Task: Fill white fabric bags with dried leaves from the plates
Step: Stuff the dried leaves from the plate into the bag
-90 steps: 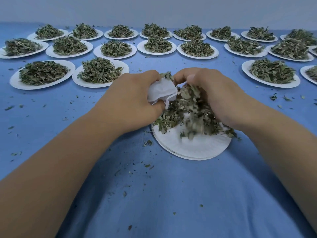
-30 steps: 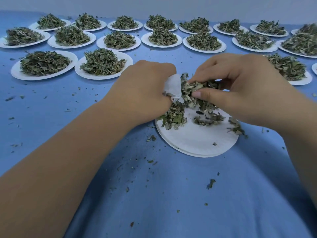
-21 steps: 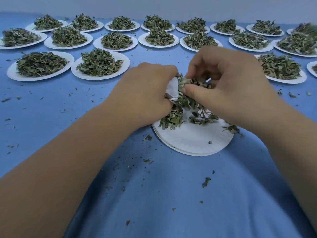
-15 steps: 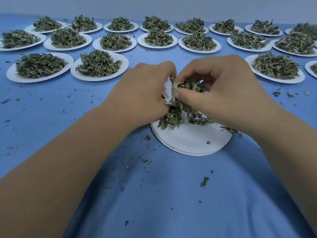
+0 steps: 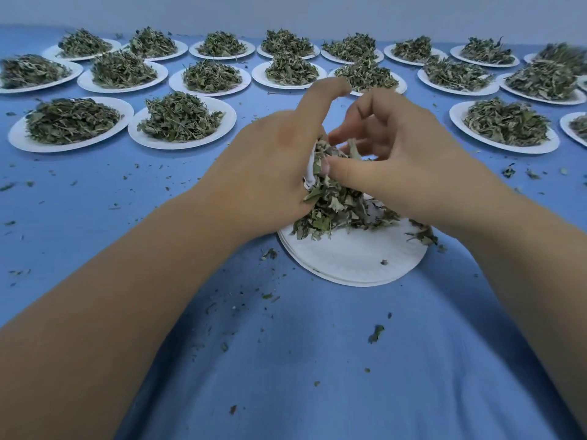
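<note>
Filling: my left hand (image 5: 270, 173) grips the white fabric bag (image 5: 309, 173), right hand (image 5: 409, 173) pinches dried leaves (image 5: 333, 201). Next, I would clear the plate (image 5: 349, 265).

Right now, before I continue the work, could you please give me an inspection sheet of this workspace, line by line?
Surface: blue cloth covers all the work surface in view, with soft folds.
Job's things: white fabric bag held over the near plate; dried leaves heaped at its mouth and down onto that plate; many full plates in rows behind.
Clutter: leaf crumbs scattered over the cloth.
Grips: left grip holds the bag, forefinger raised; right grip pinches leaves at the bag's mouth.
Cables: nothing seen.
Surroundings: plain pale wall behind the plates.
</note>
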Motion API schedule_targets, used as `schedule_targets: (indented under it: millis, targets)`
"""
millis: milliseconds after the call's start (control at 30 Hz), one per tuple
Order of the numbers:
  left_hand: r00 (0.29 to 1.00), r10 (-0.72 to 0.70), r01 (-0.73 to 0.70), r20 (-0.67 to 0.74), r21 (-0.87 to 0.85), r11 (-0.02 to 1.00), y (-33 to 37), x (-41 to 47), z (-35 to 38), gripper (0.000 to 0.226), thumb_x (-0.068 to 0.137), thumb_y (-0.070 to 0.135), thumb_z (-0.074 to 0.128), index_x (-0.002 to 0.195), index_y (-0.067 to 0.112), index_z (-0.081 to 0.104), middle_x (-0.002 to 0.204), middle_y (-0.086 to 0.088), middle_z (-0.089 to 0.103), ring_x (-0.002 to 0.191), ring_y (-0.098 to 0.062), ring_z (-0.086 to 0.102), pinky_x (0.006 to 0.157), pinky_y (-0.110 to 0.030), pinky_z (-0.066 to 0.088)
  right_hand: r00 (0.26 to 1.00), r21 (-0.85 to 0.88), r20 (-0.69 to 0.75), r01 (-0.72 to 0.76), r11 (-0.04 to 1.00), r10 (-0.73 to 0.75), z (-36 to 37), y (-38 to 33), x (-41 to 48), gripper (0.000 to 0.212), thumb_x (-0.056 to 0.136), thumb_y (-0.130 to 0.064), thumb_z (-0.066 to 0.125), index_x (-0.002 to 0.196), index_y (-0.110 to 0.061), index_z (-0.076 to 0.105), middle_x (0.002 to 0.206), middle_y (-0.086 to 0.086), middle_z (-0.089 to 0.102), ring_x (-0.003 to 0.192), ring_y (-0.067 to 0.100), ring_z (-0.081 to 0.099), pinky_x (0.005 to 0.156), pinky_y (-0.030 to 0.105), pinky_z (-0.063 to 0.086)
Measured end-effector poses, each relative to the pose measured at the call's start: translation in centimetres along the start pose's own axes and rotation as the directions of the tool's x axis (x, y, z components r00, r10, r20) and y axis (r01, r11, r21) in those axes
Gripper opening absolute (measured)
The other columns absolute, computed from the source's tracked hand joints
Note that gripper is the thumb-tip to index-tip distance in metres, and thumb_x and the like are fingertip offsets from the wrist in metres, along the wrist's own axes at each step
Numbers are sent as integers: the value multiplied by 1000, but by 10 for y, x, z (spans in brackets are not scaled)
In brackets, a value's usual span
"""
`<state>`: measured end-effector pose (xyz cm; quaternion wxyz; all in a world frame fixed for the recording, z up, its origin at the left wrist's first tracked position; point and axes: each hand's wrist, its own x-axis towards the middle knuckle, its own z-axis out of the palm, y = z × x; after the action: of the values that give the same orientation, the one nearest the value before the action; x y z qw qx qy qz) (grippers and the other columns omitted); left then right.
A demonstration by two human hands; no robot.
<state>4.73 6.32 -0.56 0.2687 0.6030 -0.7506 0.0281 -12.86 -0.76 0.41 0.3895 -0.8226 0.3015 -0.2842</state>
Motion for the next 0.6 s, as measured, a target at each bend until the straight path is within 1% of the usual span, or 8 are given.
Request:
schedule_targets:
  millis: [33, 100, 167, 233, 300, 433, 533, 600]
  targets:
    - [1000, 24, -24, -10, 9, 1000, 1, 0, -1, 92, 69, 6, 69, 149, 24, 29, 101, 0, 64, 78, -17, 56, 65, -36, 43, 998, 56, 60, -32, 998, 28, 0, 1, 0, 34, 81, -33, 81, 104, -28, 55, 92, -3, 74, 63, 8, 58, 59, 21, 46]
    - [995, 86, -84, -53, 42, 996, 3, 0, -3, 88, 66, 5, 69, 146, 18, 38, 103, 3, 63, 97, -24, 56, 82, -43, 44, 993, 140, 111, -52, 989, 36, 0, 3, 0, 40, 83, -31, 78, 115, -27, 55, 87, 5, 75, 59, 12, 49, 56, 28, 41]
    - [990, 104, -96, -94, 88, 991, 5, 0, -3, 84, 63, 6, 71, 142, 15, 44, 108, 5, 60, 104, -24, 53, 93, -47, 41, 996, 208, 81, -43, 977, 26, -2, 4, 3, 45, 82, -28, 81, 119, -26, 55, 72, -4, 66, 62, 15, 47, 59, 34, 40]
    - [989, 105, -93, -100, 120, 988, 5, -1, -3, 83, 63, 7, 72, 141, 13, 45, 114, 2, 57, 106, -24, 50, 94, -44, 39, 998, 250, 68, -31, 968, 14, -3, 5, 4, 49, 80, -27, 84, 121, -29, 56, 71, -1, 56, 63, 15, 45, 59, 32, 39]
    - [992, 92, -82, -91, 114, 990, 5, -2, -3, 81, 65, 13, 70, 142, 11, 44, 122, -4, 54, 109, -25, 47, 92, -43, 38, 998, 232, 66, -31, 972, 17, -4, 5, 3, 51, 77, -31, 85, 120, -34, 57, 77, 6, 56, 60, 14, 45, 54, 29, 40]
    - [999, -35, 33, -32, -54, 998, -2, -5, -10, 82, 71, 19, 72, 145, 21, 39, 136, 0, 44, 119, -16, 43, 93, -39, 43, 998, 180, 29, -54, 982, 50, -5, 9, 3, 37, 76, -38, 83, 109, -35, 68, 74, 1, 60, 60, 15, 46, 51, 27, 40]
    - [989, -136, 144, 56, -183, 973, -4, -10, -24, 64, 71, 27, 67, 130, 41, 45, 125, 14, 46, 107, -5, 49, 88, -30, 49, 998, 142, 12, -55, 988, 54, -8, 10, 4, 28, 79, -36, 84, 105, -32, 74, 75, 3, 58, 58, 15, 43, 53, 26, 38]
    - [976, -214, 216, 43, -318, 923, -2, -10, -33, 43, 65, 40, 56, 108, 44, 54, 106, 18, 53, 88, -10, 55, 80, -33, 52, 999, 130, 7, -50, 990, 50, -10, 11, 4, 26, 81, -34, 83, 105, -31, 74, 74, 2, 57, 56, 13, 42, 51, 21, 36]
